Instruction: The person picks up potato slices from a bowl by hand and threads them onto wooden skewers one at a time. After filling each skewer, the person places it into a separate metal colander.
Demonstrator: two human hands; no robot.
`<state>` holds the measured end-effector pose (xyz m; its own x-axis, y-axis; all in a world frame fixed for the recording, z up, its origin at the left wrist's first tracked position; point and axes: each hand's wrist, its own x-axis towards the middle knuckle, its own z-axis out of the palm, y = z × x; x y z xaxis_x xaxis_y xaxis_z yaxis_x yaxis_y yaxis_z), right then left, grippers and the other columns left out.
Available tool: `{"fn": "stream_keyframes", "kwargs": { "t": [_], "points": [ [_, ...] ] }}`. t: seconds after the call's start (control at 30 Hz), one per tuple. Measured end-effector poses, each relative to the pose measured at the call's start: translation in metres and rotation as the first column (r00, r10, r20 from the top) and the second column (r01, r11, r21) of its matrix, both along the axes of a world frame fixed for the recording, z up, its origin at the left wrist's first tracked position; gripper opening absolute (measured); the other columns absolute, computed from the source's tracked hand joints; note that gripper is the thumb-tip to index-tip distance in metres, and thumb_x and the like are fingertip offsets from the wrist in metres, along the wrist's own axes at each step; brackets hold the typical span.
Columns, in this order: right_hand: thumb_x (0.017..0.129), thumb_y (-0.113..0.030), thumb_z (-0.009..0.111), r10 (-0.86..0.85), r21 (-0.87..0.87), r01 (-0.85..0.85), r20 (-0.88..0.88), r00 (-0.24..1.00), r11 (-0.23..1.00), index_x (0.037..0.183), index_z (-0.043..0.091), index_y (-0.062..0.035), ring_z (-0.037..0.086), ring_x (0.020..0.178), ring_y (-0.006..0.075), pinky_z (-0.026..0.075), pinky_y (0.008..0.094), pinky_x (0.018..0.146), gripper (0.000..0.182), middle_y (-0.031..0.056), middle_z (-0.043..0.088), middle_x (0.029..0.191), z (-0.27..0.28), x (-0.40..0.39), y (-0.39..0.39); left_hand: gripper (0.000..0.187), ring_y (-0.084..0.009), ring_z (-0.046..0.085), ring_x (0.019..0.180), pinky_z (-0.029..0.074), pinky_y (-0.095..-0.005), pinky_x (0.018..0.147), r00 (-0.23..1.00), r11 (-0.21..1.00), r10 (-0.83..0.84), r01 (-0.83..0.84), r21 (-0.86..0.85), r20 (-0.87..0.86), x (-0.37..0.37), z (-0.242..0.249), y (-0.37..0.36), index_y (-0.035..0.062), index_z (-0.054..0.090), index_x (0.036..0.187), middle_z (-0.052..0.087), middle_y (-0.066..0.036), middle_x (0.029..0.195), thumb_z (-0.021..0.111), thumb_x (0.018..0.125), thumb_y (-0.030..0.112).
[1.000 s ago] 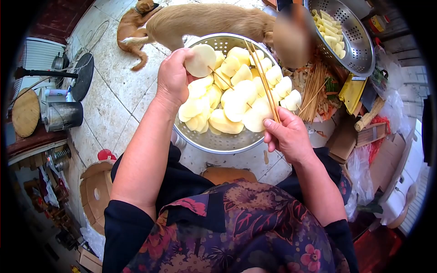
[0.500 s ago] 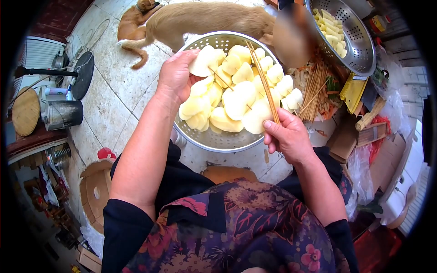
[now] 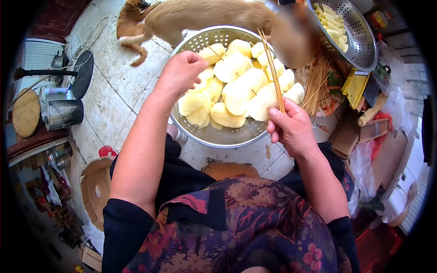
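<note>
A metal colander (image 3: 218, 139) full of pale yellow slices (image 3: 245, 93) stands in front of me, with thin sticks poking out of some slices. Over its left side my left hand (image 3: 184, 75) is closed, its fingertips at the slices near a stick; what they pinch is too hidden to tell. My right hand (image 3: 291, 120), at the colander's right edge, grips the lower ends of a few thin wooden skewers (image 3: 274, 75) that slant up over the slices.
Two brown dogs (image 3: 209, 18) are beyond the colander. A second colander (image 3: 364, 48) with cut pieces stands at the upper right, near loose skewers (image 3: 316, 84) and a yellow packet (image 3: 354, 88). An open cardboard box (image 3: 93, 191) is at the left.
My left hand has moved slightly right and its fingers now hide what they touch. My right hand and the skewers have shifted a little right. The colander has moved slightly up and left.
</note>
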<state>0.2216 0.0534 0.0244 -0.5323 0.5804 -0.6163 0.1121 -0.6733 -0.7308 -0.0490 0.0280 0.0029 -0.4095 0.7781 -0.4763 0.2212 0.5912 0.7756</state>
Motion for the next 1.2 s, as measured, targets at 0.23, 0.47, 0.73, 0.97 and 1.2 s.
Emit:
{"fn": "stream_keyframes", "kwargs": {
  "t": [0.23,0.47,0.73,0.97,1.2],
  "points": [
    [0.093,-0.013,0.054,0.033,-0.007,-0.033,0.021,0.999,0.999,0.109,0.053,-0.0024,0.051,0.047,0.0082,0.041,0.0183,0.044,0.019,0.003,0.058,0.069,0.003,-0.001,-0.002,0.046,-0.0203,0.061,0.055,0.049,-0.0323,0.05,0.727,0.656,-0.654,0.408,-0.636,-0.208,-0.009,-0.025,-0.017,-0.0023,0.059,0.098,0.064,-0.014,0.074,0.082,0.064,0.019],
    [0.093,-0.013,0.054,0.043,0.002,-0.043,0.043,0.998,0.999,0.109,0.053,-0.0017,0.05,0.048,0.0077,0.041,0.018,0.044,0.02,0.0028,0.058,0.069,0.003,-0.003,-0.004,0.059,-0.0308,0.064,0.085,0.052,-0.0373,0.072,0.674,0.626,-0.702,0.431,-0.649,-0.23,-0.002,-0.018,-0.017,0.001,0.057,0.102,0.066,-0.018,0.091,0.087,0.054,0.018],
    [0.093,-0.013,0.054,0.068,0.0,-0.068,0.041,0.997,0.998,0.105,0.054,-0.0019,0.05,0.048,0.0075,0.04,0.0176,0.044,0.017,0.0025,0.057,0.068,0.005,-0.006,-0.005,0.037,-0.0299,0.064,0.081,0.05,-0.0383,0.072,0.624,0.717,-0.677,0.443,-0.537,-0.39,0.001,-0.016,-0.024,0.0066,0.062,0.088,0.066,-0.015,0.085,0.081,0.059,0.021],
    [0.093,-0.013,0.054,0.098,0.013,-0.099,0.049,0.994,0.995,0.104,0.055,-0.0019,0.05,0.048,0.0074,0.041,0.0184,0.045,0.015,0.0025,0.057,0.068,0.004,-0.007,-0.008,0.018,-0.0211,0.065,0.074,0.05,-0.0359,0.062,0.776,0.889,-0.452,0.355,-0.289,-0.439,-0.01,-0.015,-0.024,0.0047,0.062,0.076,0.064,-0.01,0.072,0.074,0.069,0.016],
    [0.093,-0.014,0.054,0.128,-0.001,-0.128,0.024,0.991,0.992,0.104,0.054,-0.0017,0.05,0.048,0.0077,0.041,0.0184,0.045,0.017,0.0023,0.057,0.067,0.006,-0.006,-0.009,0.016,-0.0182,0.065,0.079,0.056,-0.0324,0.072,0.881,0.923,0.272,-0.353,0.153,0.387,-0.023,-0.008,-0.013,0.0026,0.057,0.092,0.064,-0.007,0.088,0.067,0.081,0.009]
  ]
}}
